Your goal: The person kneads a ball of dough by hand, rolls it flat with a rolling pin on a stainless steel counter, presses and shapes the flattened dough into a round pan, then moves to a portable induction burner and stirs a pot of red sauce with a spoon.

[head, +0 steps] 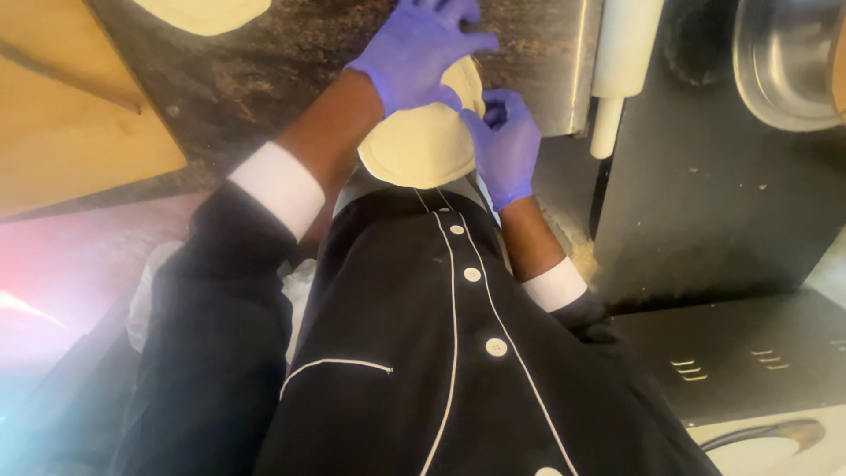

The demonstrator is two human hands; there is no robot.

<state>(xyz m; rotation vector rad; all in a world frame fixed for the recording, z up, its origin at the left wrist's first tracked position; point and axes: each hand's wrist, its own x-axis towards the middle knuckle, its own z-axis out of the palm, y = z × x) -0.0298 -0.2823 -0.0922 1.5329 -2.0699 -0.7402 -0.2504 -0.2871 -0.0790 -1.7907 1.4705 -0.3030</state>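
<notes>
Dough round [421, 145], pale and flattened to a thin disc, hangs between my two gloved hands at the near edge of the dark speckled table [264, 62], close against the front of my black buttoned jacket [441, 353]. My left hand [421, 48], in a purple glove, lies spread over the disc's upper part, fingers open and flat on it, while my right hand [504, 145] pinches its right rim, fingers curled closed on the edge. By its look, the sheet is light, soft and limp; I judge it would sag and stretch under its own weight if held at one point, and tear if pinched hard. It seems best taken at the rim in two places, or carried on flat open palms, with the gloves kept dry so it does not stick. A second pale round [207, 13] lies on the table at the far left, well apart, near a wooden board [62, 115]. A white rolling pin [617, 70] rests to the right, just beside the table's metal edge [573, 62], and a steel bowl [784, 62] sits farther right.
</notes>
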